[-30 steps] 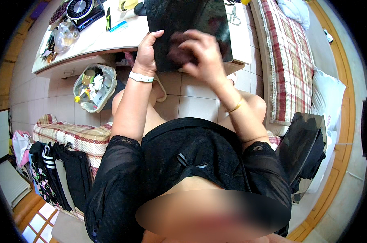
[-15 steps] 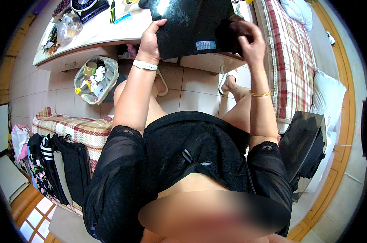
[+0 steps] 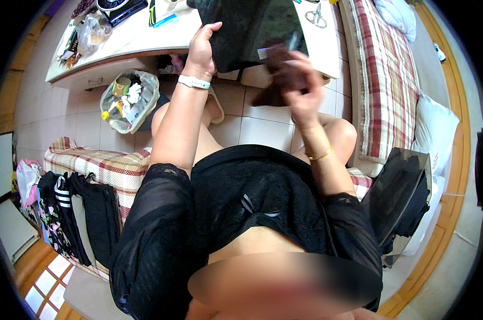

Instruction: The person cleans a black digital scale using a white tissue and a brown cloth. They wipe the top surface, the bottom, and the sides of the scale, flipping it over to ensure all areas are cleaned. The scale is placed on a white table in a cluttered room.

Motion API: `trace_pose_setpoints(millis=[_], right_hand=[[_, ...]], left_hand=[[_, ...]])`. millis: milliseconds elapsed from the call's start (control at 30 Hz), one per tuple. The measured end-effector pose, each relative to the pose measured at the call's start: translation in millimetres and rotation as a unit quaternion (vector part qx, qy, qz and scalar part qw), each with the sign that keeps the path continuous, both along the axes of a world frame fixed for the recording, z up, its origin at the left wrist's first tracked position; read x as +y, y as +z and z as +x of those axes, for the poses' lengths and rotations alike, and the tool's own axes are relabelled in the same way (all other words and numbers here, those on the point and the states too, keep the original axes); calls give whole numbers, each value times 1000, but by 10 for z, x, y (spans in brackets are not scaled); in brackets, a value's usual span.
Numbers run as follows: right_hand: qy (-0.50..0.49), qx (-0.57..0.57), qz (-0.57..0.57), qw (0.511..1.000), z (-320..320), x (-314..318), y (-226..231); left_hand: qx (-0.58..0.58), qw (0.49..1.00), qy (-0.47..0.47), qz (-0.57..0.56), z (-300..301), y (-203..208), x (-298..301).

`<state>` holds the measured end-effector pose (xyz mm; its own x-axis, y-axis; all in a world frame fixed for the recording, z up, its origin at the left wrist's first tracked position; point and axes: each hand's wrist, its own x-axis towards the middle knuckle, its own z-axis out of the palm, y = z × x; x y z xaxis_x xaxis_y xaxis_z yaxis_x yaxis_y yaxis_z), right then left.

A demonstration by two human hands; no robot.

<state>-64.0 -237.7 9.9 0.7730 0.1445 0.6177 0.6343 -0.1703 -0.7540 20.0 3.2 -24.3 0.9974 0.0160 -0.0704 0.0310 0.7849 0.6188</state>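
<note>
A flat, glossy black digital scale [image 3: 235,38], with a small display near its lower edge, is tilted up at the near side of the white table. My left hand [image 3: 201,55] grips its left edge, thumb on the face and the other fingers hidden behind. Closed on a dark brown cloth [image 3: 269,88], my right hand [image 3: 304,92] is in front of the scale's lower right corner. Motion smears both the cloth and that hand, and the cloth covers part of the scale. Whether it touches the surface I cannot tell.
On the white table [image 3: 174,44] are scissors [image 3: 316,18], a blue-wrapped item [image 3: 164,22], a plastic bag [image 3: 93,33] and a black round-topped device [image 3: 113,9]. Below stands a lined trash bin [image 3: 128,101]. A plaid-covered sofa [image 3: 388,80] runs along the right; folded clothes [image 3: 86,213] lie at left.
My right hand has swung left and toward me with the brown cloth, off the scale's right edge. The scale has tilted, its display now dimmer, and scissors show on the table. My left hand keeps its grip.
</note>
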Motion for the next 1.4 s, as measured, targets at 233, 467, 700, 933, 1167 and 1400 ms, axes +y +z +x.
trace_pose_setpoints(millis=[233,467,700,933,1167,1400], right_hand=[[-22,362,467,806,168,-694,-215],[72,461,526,711,237,-63,-401],[153,510,448,718,144,558,-345],[341,538,398,661,-84,344,-306],[166,441,399,787,177,-431,-337],[-176,394,211,877,1337,-1558,-690]], left_hand=[[-14,997,-23,-74,31,77,1],[-5,999,1,-42,-1,84,-78],[-25,998,47,-33,25,168,-83],[-56,994,72,-68,128,-1,147],[-85,989,37,-116,-56,328,381],[-62,978,188,-57,-59,357,743]])
